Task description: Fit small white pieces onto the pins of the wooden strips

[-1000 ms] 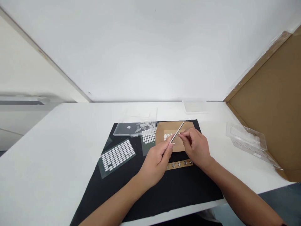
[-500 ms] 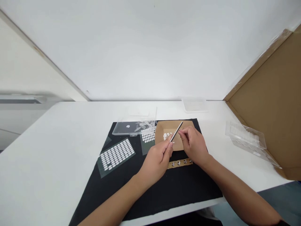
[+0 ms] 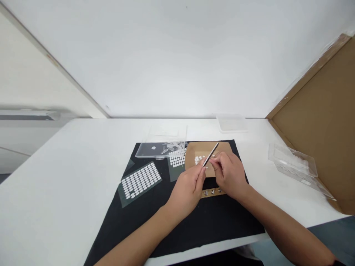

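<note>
My left hand (image 3: 187, 186) is closed around the lower end of a narrow flat stick (image 3: 212, 152), black and whitish, shaped like a nail file. The stick slants up to the right over a brown cardboard tray (image 3: 191, 147). Just right of it, my right hand (image 3: 230, 173) is closed in a pinch, its fingertips close to the stick's side. What the pinch holds, if anything, is too small to make out. Small white pieces (image 3: 198, 159) lie in the tray. Below the hands is a brown strip (image 3: 213, 192) bearing several shiny metal bits, partly hidden by my right hand.
Two sheets of white oval stickers, a near one (image 3: 141, 181) and a far one (image 3: 177, 159), lie on the black cloth (image 3: 199, 229). Behind stands an open clear box (image 3: 144, 150) with clear slivers inside. Clear containers (image 3: 292, 162) and a cardboard panel (image 3: 318, 122) are at right.
My right fingertips have come slightly closer to the stick, lower along its side. The whole view has shifted a little; the left hand keeps its grip.
</note>
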Available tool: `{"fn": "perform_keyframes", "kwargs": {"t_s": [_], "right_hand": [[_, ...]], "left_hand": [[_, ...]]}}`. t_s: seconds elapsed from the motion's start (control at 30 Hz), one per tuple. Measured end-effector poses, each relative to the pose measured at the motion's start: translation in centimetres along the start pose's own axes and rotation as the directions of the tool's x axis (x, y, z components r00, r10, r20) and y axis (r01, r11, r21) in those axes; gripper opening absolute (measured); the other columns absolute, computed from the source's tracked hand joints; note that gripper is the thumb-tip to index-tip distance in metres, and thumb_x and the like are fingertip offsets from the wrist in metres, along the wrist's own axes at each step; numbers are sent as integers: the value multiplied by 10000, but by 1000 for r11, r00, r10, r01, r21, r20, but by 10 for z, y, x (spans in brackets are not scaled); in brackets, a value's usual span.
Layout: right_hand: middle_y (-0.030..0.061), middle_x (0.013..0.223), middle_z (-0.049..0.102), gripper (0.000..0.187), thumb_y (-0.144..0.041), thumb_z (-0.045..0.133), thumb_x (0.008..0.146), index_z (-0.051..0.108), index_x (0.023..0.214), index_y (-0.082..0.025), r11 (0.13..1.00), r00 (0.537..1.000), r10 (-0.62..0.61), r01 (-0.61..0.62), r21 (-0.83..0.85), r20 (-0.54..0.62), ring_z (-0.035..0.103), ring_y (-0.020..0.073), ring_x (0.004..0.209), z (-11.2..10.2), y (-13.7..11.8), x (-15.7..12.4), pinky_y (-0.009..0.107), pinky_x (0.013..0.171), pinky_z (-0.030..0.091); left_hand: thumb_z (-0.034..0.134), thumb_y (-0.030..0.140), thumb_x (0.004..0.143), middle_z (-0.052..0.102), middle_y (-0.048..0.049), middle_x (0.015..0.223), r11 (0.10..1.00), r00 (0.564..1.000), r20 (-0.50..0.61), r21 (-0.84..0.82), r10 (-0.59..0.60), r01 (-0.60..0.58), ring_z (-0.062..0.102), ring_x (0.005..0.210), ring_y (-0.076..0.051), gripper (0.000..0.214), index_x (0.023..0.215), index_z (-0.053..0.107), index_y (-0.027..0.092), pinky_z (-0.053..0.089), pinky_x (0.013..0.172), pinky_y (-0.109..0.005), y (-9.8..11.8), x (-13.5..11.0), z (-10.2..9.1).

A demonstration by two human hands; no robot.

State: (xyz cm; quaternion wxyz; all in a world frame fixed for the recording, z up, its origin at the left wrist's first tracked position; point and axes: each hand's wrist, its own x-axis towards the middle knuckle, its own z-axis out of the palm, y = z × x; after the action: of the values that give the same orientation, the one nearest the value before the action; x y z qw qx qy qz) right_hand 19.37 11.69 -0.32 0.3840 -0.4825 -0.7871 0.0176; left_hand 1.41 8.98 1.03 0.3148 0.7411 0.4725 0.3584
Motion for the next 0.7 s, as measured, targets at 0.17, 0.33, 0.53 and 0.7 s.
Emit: {"fn": "perform_keyframes", "kwargs": {"t_s": [0.17, 0.33, 0.53, 0.7], "right_hand": [[15, 780, 700, 248, -268, 505, 1094, 500, 848, -241, 998, 998, -16, 12, -61, -61, 603, 186, 674, 0, -1, 3, 358, 702, 386], [5, 773, 697, 241, -262, 510, 1093, 504, 854, -233, 998, 999, -42, 42, -44, -18, 634, 180, 702, 0, -1, 4, 349, 745, 387], [-6, 762, 702, 227, -251, 514, 1075, 505, 849, -230, 998, 998, -61, 61, 12, 28, 626, 163, 669, -2, -3, 6, 349, 777, 390], [-10, 744, 690, 244, -262, 506, 1082, 495, 841, -224, 999, 999, -3, 2, -46, -34, 599, 159, 635, -4, -4, 7, 360, 797, 365]], "left_hand": [[366, 302, 1114, 513, 31, 635, 1000, 1000, -10, 31, 4, -4, 517, 583, -149, 392, 753, 495, 222, 442, 640, -267, -3, 0, 1], [369, 280, 1109, 514, 33, 638, 999, 999, -23, 37, 31, -30, 504, 567, -144, 377, 761, 501, 220, 434, 625, -262, -3, 0, 0], [369, 286, 1107, 505, 33, 628, 1000, 1000, -23, 11, 21, -20, 519, 580, -157, 359, 790, 525, 224, 469, 658, -268, 0, 1, 0], [369, 304, 1107, 499, 23, 621, 1000, 1000, -19, 26, 7, -7, 551, 602, -169, 402, 733, 497, 230, 500, 694, -282, -1, 0, 2]]}}
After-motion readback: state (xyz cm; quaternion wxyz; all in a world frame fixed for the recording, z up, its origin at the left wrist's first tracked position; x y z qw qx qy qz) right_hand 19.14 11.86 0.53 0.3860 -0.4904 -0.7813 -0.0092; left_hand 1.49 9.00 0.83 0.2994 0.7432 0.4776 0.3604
